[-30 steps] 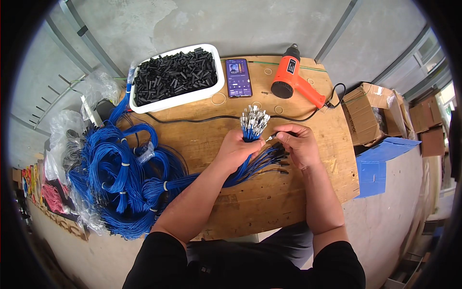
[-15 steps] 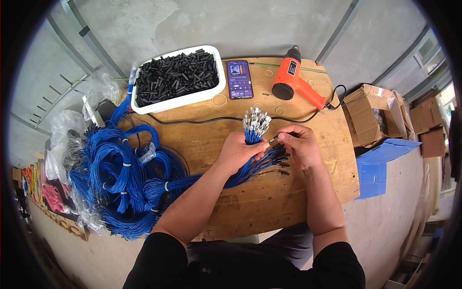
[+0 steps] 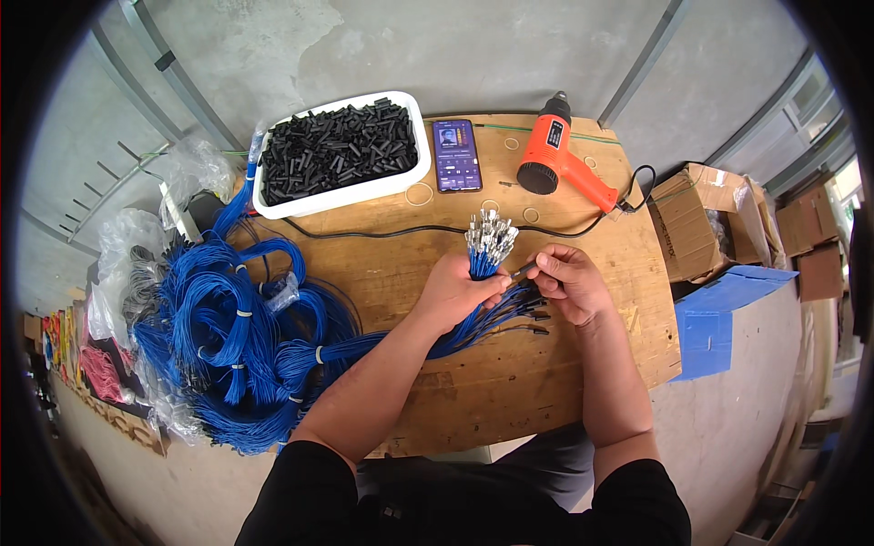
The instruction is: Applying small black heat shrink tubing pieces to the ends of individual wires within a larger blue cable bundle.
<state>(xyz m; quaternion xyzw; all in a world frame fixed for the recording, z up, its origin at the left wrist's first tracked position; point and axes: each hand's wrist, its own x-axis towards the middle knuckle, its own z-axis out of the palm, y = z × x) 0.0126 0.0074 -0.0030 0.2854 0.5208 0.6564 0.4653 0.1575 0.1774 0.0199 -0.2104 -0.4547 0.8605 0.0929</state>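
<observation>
A: Seen from the head, what is the left hand (image 3: 460, 289) doing, near the centre?
B: It is closed round a bundle of blue wires (image 3: 482, 266), whose silvery metal terminals (image 3: 492, 238) fan out above the fist, toward one o'clock. Its thumb points across toward the other hand.
A: And the right hand (image 3: 572, 280)?
B: Just beside it, at three o'clock. Thumb and forefinger pinch a small dark sleeve (image 3: 525, 270), which slants down toward the left thumb. I can't tell whether the left fingers grip its far end too.
A: What lies under the right hand?
B: More blue wires, spreading toward four o'clock over the bench (image 3: 510, 391), with black tips (image 3: 540, 331) on their ends.
A: Where does the bulk of the wire lie?
B: Between eight and nine o'clock: big blue coils (image 3: 218, 309) in a heap, tied with pale bands, clear plastic bags (image 3: 123, 259) beside them.
A: And along the far side?
B: A white tub (image 3: 350, 195) at eleven, heaped with short black tubes (image 3: 337, 150); a phone (image 3: 457, 156), screen lit, at twelve; an orange heat gun (image 3: 590, 180) between one and two. A black cable (image 3: 382, 233) runs across below them.
A: Anything past the right edge?
B: An open cardboard box (image 3: 678, 232), near three.
</observation>
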